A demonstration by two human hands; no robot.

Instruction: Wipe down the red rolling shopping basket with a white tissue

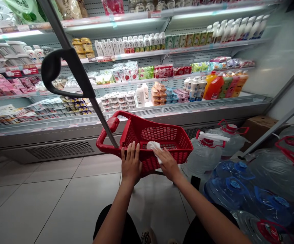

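Observation:
A red plastic shopping basket on wheels [159,130] stands in front of me, with a grey pole and black handle [79,73] rising from its left end. My left hand [131,162] lies on the near rim, its fingers stretched over the edge. Against the same rim, further right, my right hand [167,162] presses a crumpled white cloth or tissue [154,146], which drapes over the edge. The inside of the basket shows its perforated walls and floor.
Behind the basket runs a refrigerated shelf unit [60,139] with bottles, tubs and packs. Large water jugs [228,183] crowd the right side, near a cardboard box [261,123]. A slanted metal bar [276,130] crosses at the right. Grey floor tiles [86,203] lie at the left.

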